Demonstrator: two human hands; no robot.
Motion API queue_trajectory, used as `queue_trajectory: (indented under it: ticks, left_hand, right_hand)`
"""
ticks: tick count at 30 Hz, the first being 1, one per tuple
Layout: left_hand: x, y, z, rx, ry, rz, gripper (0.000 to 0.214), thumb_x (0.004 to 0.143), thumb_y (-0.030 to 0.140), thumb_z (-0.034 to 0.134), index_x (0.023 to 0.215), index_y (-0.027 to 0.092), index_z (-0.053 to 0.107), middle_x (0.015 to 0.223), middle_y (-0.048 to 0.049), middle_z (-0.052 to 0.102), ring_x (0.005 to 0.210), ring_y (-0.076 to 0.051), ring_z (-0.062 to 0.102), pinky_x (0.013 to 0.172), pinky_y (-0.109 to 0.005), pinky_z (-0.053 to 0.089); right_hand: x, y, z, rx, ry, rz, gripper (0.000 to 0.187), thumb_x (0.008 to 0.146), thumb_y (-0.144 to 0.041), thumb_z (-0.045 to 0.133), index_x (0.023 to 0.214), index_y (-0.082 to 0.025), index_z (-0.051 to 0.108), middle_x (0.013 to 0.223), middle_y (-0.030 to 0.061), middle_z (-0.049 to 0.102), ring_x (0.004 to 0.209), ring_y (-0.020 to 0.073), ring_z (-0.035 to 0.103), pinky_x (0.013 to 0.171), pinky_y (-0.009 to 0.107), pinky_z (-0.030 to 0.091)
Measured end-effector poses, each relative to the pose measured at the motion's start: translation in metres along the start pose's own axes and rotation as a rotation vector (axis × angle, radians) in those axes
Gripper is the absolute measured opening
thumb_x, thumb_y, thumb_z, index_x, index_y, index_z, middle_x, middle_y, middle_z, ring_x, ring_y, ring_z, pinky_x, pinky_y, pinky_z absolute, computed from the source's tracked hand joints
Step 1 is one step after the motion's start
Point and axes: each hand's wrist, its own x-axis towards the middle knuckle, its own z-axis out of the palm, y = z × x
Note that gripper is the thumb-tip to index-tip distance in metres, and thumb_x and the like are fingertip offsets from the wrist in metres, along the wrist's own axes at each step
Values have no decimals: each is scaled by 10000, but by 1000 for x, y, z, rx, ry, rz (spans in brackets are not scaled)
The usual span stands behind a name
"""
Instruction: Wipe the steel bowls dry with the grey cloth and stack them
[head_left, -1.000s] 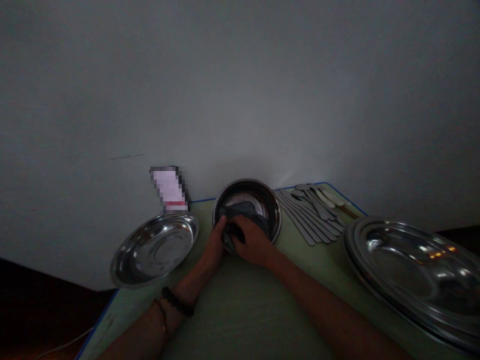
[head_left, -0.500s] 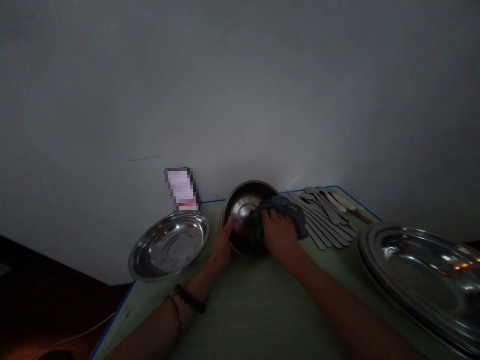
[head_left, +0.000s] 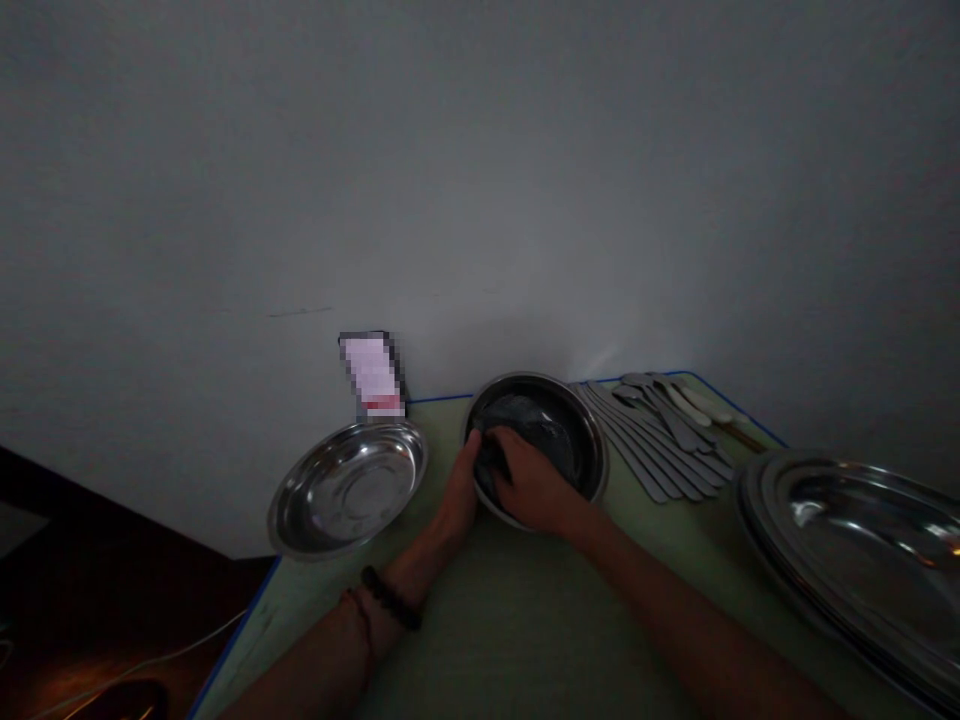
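Observation:
A round steel bowl point(head_left: 581, 440) stands on the green table point(head_left: 510, 620) near the wall. My left hand point(head_left: 459, 492) grips the bowl's left rim, fingers curled round it. My right hand point(head_left: 529, 485) reaches into the bowl and presses a dark grey cloth point(head_left: 525, 418) against its inside. The cloth covers much of the bowl's bottom. Beaded bracelets sit on my left wrist.
A shallow steel dish point(head_left: 346, 487) lies at the table's left, overhanging the edge. A row of several spoons point(head_left: 660, 430) lies right of the bowl. Stacked large steel plates point(head_left: 862, 550) fill the right side. A small pixelated card point(head_left: 371, 373) leans on the wall.
Half a second ago the cloth was on the bowl's right rim with the shiny bottom bare; now my right hand has swept it back to the left inside the bowl.

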Motion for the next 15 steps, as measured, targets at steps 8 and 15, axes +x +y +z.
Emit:
queue_trajectory:
  ticks: [8, 15]
  left_hand:
    - [-12, 9, 8, 174, 21, 79, 403, 822, 498, 550, 1047, 195, 691, 1187, -69, 679, 1287, -276, 471, 1118, -393, 286]
    - [-23, 25, 12, 484, 67, 425, 535, 750, 178, 608, 1279, 178, 526, 1341, -72, 554, 1294, -222, 440, 1111, -315, 267]
  right_hand:
    - [-8, 4, -54, -353, -495, 174, 208, 745, -145, 582, 928, -151, 680, 972, 121, 723, 880, 253, 678, 740, 327, 500]
    - [-3, 6, -53, -495, -223, 287, 279, 805, -107, 460, 1051, -102, 591, 1065, 204, 661, 941, 294, 655, 757, 377, 470]
